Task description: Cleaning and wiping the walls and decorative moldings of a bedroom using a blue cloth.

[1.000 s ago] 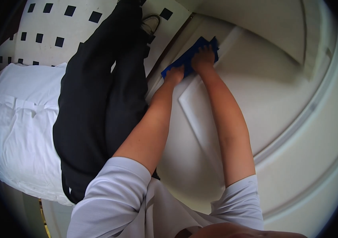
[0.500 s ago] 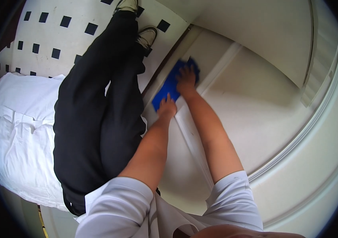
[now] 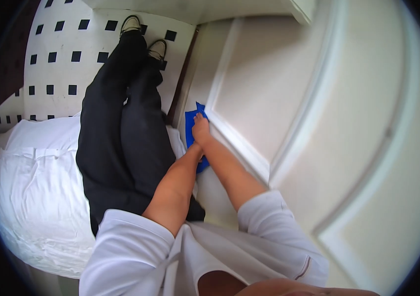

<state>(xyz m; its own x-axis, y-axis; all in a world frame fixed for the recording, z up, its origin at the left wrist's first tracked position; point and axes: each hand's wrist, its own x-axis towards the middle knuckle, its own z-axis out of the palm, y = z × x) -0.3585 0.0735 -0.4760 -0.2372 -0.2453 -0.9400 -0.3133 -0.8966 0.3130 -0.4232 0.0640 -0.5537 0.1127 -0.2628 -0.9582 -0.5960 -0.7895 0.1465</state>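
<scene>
Blue fabric, a small creased cloth [image 3: 190,121], lay against the cream-white panelled surface [image 3: 264,89], between its raised white moulding [image 3: 237,140] and my loose black trousers [image 3: 146,148]. My right hand [image 3: 200,129] rested on the cloth's upper part, fingers extended and close together. My left hand [image 3: 198,150] was mostly hidden under my right wrist; I could not tell whether it pinched the cloth or lay flat. Working well there, I judged, called for even palm pressure, smooth cloth and uncrossed wrists. I could read no brand, label or writing; my pale short sleeve [image 3: 284,241] bore only a thin brownish stripe.
</scene>
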